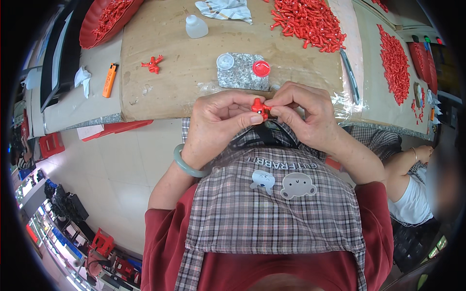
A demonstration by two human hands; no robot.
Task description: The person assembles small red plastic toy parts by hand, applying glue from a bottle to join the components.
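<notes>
In front of my chest, just off the table's near edge, a small red plastic figure (257, 106) with a painted eye is held between both hands. My left hand (216, 119), with a pale green bangle at its wrist, pinches the figure between thumb and fingers. From the other side, my right hand (307, 114) closes thumb and forefinger on the figure's right end; fingertips partly hide what they grip there. Just beyond my hands lies a speckled stone slab (235, 76) bearing a clear round cap (225, 61) and a red round cap (261, 69).
Another red figure (153, 64) lies at left, beside an orange utility knife (109, 81). Further back are a translucent squeeze bottle (196, 27), a cloth (225, 9) and a heap of red parts (308, 25). A pen-like tool (350, 77) lies right; another person (407, 191) sits there.
</notes>
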